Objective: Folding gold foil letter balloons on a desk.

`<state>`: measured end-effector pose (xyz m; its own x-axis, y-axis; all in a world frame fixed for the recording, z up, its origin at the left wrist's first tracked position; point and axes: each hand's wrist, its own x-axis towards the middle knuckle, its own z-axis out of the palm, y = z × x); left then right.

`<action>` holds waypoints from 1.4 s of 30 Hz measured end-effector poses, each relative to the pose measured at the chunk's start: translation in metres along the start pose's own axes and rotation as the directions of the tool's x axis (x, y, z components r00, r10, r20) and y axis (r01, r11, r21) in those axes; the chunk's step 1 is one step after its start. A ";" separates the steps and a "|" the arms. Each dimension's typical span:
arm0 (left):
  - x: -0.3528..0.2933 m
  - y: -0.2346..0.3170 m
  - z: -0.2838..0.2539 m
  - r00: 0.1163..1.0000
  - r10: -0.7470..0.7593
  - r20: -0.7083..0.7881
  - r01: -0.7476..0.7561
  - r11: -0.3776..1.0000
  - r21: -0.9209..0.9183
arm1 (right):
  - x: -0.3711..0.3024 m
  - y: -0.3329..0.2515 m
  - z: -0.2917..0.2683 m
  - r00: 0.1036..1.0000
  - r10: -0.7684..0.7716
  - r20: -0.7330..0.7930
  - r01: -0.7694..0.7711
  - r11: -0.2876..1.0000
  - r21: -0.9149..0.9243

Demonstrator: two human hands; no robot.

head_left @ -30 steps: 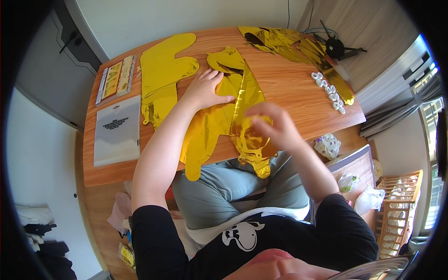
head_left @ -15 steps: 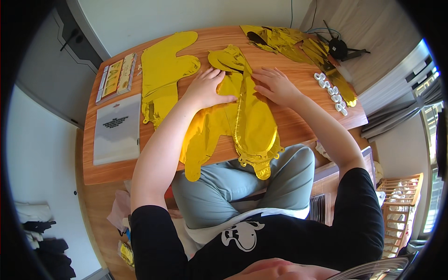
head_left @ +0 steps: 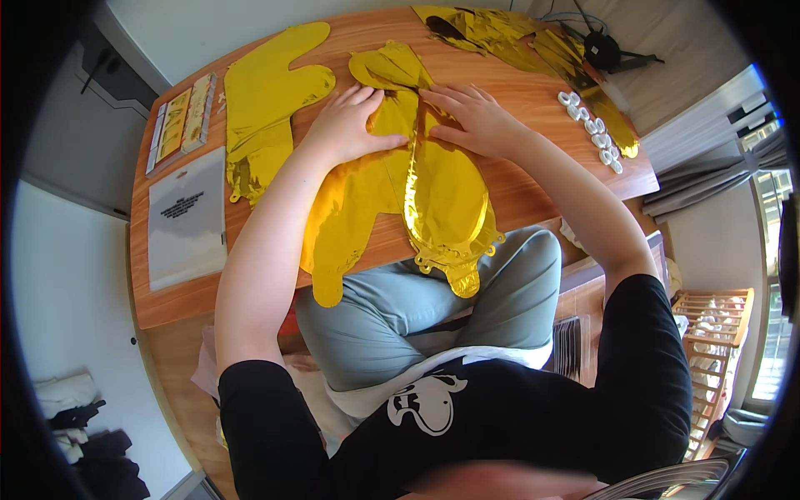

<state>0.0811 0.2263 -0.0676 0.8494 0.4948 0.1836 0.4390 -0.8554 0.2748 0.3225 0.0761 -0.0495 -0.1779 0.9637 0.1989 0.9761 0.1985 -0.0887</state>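
I've got left hand (head_left: 343, 127) and right hand (head_left: 480, 125) palm-down, thumbs out, fingers loosely spread on creased, glossy gold foil (head_left: 454, 187). Rounded lobes extend wristward; white rings (head_left: 592, 127) right of the fingers.

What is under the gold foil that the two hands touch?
Around the foil the table shows, and below its lower ends, the trousers. Directly beneath is covered; whether anything else lies there cannot be seen.
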 end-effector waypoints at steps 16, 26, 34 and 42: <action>-0.002 0.000 0.000 1.000 -0.023 0.006 0.023 0.999 -0.022 | -0.003 -0.028 0.009 0.989 0.143 -0.029 -0.145 0.988 -0.060; -0.003 -0.003 0.005 1.000 -0.017 0.023 0.018 0.999 -0.034 | -0.005 -0.036 0.015 0.982 0.186 -0.041 -0.188 0.979 -0.081; 0.001 0.001 -0.005 1.000 -0.026 0.011 0.028 0.993 -0.111 | -0.003 -0.031 0.016 0.979 0.186 -0.080 -0.192 0.978 -0.079; -0.001 -0.005 -0.022 0.916 -0.153 -0.371 -0.054 0.869 -0.492 | -0.005 -0.033 0.020 0.976 0.186 -0.109 -0.192 0.981 -0.042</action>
<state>0.0717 0.2337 -0.0488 0.6020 0.6409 0.4763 0.1909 -0.6947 0.6935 0.2885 0.0683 -0.0668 0.0216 0.9586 0.2839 0.9965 0.0023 -0.0838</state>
